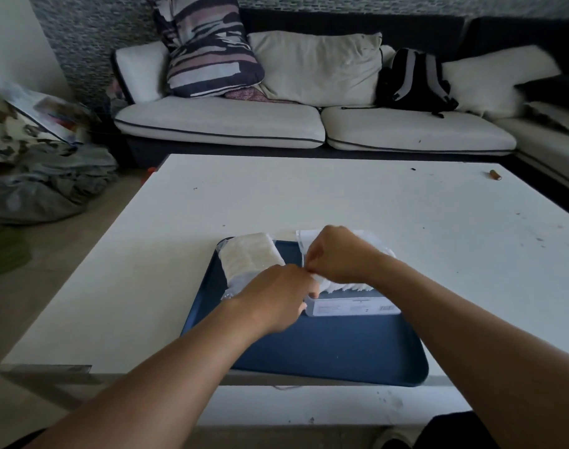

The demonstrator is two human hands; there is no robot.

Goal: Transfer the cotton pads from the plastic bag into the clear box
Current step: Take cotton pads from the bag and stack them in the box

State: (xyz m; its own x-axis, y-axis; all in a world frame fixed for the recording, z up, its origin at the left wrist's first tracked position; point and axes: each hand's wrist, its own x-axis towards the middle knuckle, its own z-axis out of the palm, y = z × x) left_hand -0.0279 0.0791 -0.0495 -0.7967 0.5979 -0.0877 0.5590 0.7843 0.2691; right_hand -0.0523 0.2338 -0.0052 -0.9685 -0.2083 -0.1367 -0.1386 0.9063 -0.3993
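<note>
Landmark: blue tray (325,351) at the near edge of the white tabletop (309,196); all places below are given from it.
Plastic bag (249,257): lies on the tray's far left corner, packed with a roll of cotton pads; looks full.
Clear box (351,306): on the tray's far right part, labelled side toward the onlooker; a white mass (348,287) shows at its top, but whether that is cotton pads or other wrapping cannot be told.
Progress: judged early; the bagged roll seems untouched, and most of the transfer is left.
Left hand (276,298): over the tray's middle, fingers curled at the box's left corner; it seems to pinch a thin clear film (301,247) or edge, though the exact grasp is hidden.
Right hand (336,254): above the box, just beside the left hand, knuckles up, fingers closed, apparently pinching the same film.
Likely step: opening or pulling apart wrapping at the box.
</note>
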